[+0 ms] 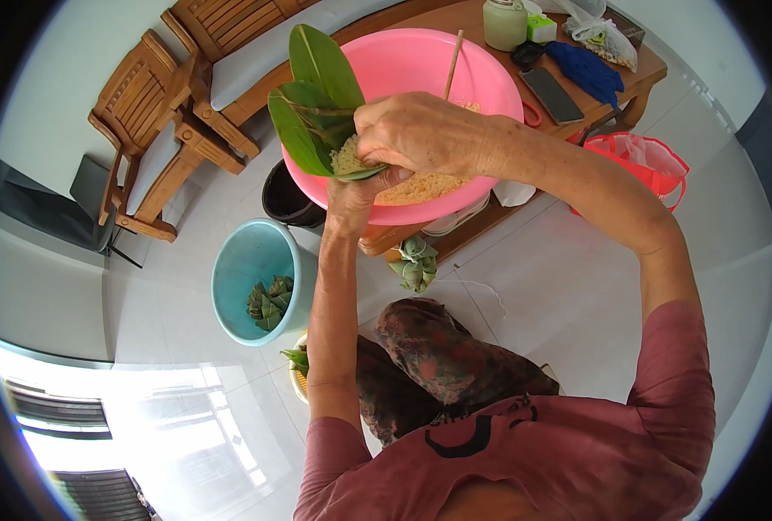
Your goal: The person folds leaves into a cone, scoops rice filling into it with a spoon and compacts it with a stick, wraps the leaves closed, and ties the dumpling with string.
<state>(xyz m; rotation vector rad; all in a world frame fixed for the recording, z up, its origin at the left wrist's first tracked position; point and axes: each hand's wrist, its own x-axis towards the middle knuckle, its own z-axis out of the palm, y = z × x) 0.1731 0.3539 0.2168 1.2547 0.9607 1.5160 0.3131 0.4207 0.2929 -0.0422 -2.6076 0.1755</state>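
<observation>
My left hand [357,196] is closed around the lower end of long green leaves [321,95], which fan upward and to the left. Yellowish rice grains [348,160] lie in the fold of the leaves. Over that fold, my right hand [412,130] has its fingers bent and pressed together into the rice; its fingertips are partly hidden. Both hands are above the near left rim of a pink basin [402,45]. Loose rice [425,187] shows inside the basin, and a wooden stick [454,65] leans against its far side.
Wrapped leaf bundles [270,302] lie in a blue bucket [221,269]. More tied bundles [416,263] hang by the wooden table [646,74]. The table also bears a jar [504,24], a phone [551,95] and a blue cloth [587,71]. A red bag [642,163] stands right.
</observation>
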